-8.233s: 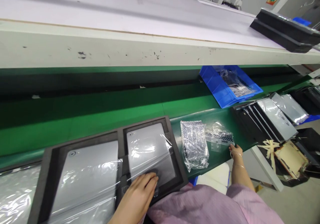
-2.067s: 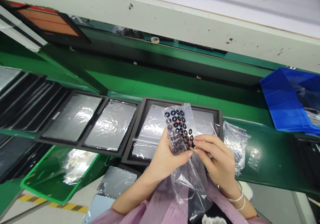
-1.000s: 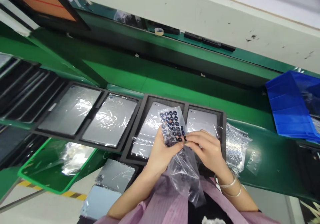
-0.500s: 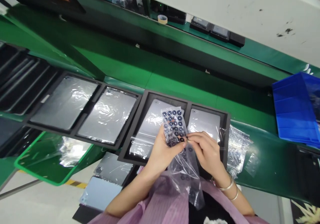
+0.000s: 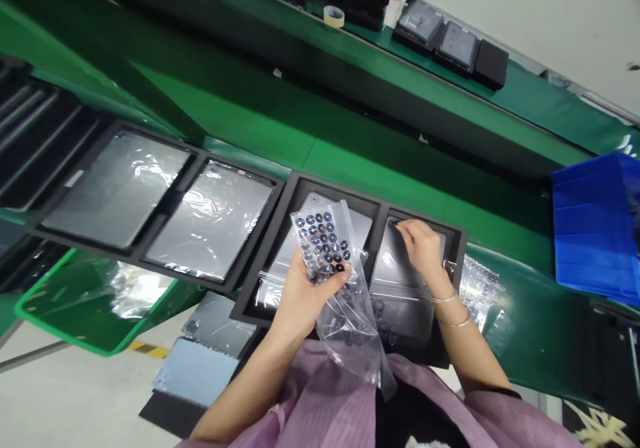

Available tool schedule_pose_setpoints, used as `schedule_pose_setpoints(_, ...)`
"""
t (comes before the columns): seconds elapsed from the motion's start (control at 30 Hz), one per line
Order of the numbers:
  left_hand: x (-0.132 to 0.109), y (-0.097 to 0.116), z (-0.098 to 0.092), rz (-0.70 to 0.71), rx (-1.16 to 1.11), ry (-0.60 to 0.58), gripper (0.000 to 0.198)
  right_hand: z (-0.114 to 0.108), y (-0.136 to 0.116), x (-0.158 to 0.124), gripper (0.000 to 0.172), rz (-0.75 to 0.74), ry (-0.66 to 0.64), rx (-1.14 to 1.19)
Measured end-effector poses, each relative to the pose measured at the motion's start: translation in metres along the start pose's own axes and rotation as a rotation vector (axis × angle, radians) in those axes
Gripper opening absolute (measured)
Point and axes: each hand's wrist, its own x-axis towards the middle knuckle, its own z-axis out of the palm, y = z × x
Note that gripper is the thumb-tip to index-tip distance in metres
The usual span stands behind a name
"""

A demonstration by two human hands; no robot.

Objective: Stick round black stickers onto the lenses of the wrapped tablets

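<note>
- left hand [image 5: 305, 295], frame centre: pinched ring sheet [image 5: 323, 245] at lower edge.
- right hand [image 5: 423, 248]: fingertips pressed on tablet [image 5: 400, 298] corner.
- risk: crooked placement if fingertips slid.

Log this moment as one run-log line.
left hand: holds ring sheet in clear bag | right hand: touches far-left corner of right tablet | foam tray: two tablets

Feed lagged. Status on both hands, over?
Left hand grips ring sticker sheet. Right hand fingertips at top corner of right tablet back in foam tray. Loose bag hangs over tray edge.
</note>
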Motion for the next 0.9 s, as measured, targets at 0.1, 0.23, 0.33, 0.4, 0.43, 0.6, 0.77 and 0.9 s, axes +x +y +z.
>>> schedule_pose_setpoints(0.1, 0.002, 0.0, -0.006, 0.003, 0.0, 0.037, 0.042, 0.016, 0.01, -0.006, 0.023, -0.058, -0.068, -0.143)
schedule_pose_setpoints(0.23, 0.003, -0.003, -0.011, -0.012, -0.002, 0.047, 0.039, 0.022, 0.015, -0.011, 0.024, -0.101, -0.087, -0.25)
schedule_pose_setpoints(0.33, 0.004, -0.003, -0.011, -0.024, -0.009, 0.061, 0.038, 0.022, 0.017, -0.012, 0.025, -0.138, -0.086, -0.301)
schedule_pose_setpoints(0.4, 0.004, -0.003, -0.009, -0.031, -0.014, 0.074, 0.038, 0.022, 0.017, -0.012, 0.025, -0.152, -0.08, -0.32)
schedule_pose_setpoints(0.43, 0.004, -0.003, -0.009, -0.033, -0.018, 0.077, 0.038, 0.023, 0.017, -0.011, 0.025, -0.155, -0.076, -0.327)
schedule_pose_setpoints(0.6, 0.003, -0.005, -0.008, -0.034, -0.029, 0.054, 0.037, 0.024, 0.017, -0.011, 0.026, -0.151, -0.077, -0.333)
schedule_pose_setpoints(0.77, 0.005, -0.011, -0.012, -0.031, -0.014, 0.04, 0.039, 0.022, 0.017, -0.007, 0.025, -0.113, -0.094, -0.301)
schedule_pose_setpoints(0.9, 0.007, -0.012, -0.012, -0.029, -0.017, 0.034, 0.038, 0.02, 0.013, -0.005, 0.026, -0.088, -0.142, -0.296)
